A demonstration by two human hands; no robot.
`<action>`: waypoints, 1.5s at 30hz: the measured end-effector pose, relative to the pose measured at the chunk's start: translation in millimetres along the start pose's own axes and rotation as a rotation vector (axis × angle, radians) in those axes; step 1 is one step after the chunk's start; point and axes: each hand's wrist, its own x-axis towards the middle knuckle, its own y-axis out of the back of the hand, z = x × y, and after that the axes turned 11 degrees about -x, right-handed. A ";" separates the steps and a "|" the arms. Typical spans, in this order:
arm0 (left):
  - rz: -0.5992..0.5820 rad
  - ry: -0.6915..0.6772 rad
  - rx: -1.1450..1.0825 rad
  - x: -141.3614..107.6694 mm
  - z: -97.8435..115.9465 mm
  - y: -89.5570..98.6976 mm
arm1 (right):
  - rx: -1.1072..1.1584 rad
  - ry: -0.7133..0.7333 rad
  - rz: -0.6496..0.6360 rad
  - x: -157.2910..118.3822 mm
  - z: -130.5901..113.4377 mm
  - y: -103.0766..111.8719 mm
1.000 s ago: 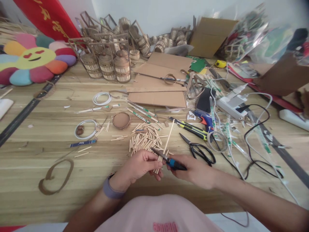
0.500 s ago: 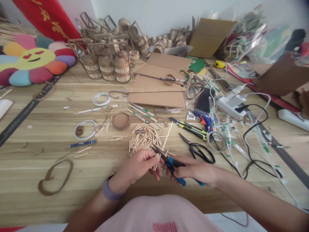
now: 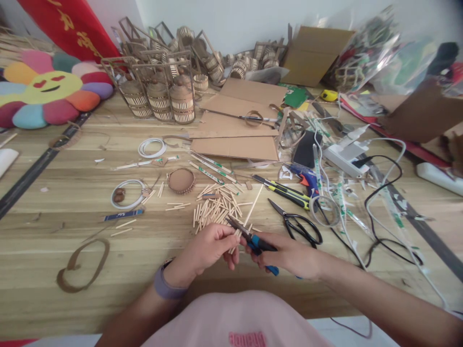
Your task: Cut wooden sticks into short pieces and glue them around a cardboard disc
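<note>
My left hand [image 3: 213,246] pinches several short wooden sticks [image 3: 234,242] between thumb and fingers. Blue-and-black-handled scissors [image 3: 249,235] are gripped in my right hand [image 3: 289,255], their blades pointing up and left beside the held sticks. One longer stick [image 3: 253,205] juts up and to the right from behind the blades; its lower end is hidden, and I cannot tell which hand holds it. Just beyond my left hand lies a loose pile of cut sticks [image 3: 213,209]. A round brown tray with a woven rim [image 3: 181,181] stands behind the pile to the left.
Black scissors [image 3: 296,224], a yellow-black utility knife [image 3: 285,190], a glue gun [image 3: 304,176] and tangled cables [image 3: 390,188] lie to the right. Cardboard sheets [image 3: 235,120] and lidded stick baskets [image 3: 183,103] stand farther back. White tape rolls [image 3: 152,148] are on the left.
The long stick has tipped and shifted slightly right. The scissor handles in my right hand have come closer together. My left hand has barely moved.
</note>
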 end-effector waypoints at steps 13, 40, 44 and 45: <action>0.027 -0.107 0.194 -4.1 4.7 2.1 | -0.169 0.180 0.087 -2.3 -1.5 2.3; 0.404 -0.143 1.393 -1.3 -3.6 -8.5 | -1.074 0.375 1.063 44.2 3.2 -11.2; 0.422 -0.107 1.430 -3.0 -2.2 -12.1 | -1.071 0.314 1.102 50.8 2.6 -20.8; 0.428 -0.087 1.437 -2.9 -2.2 -13.1 | -1.078 0.298 1.108 52.5 1.7 -23.2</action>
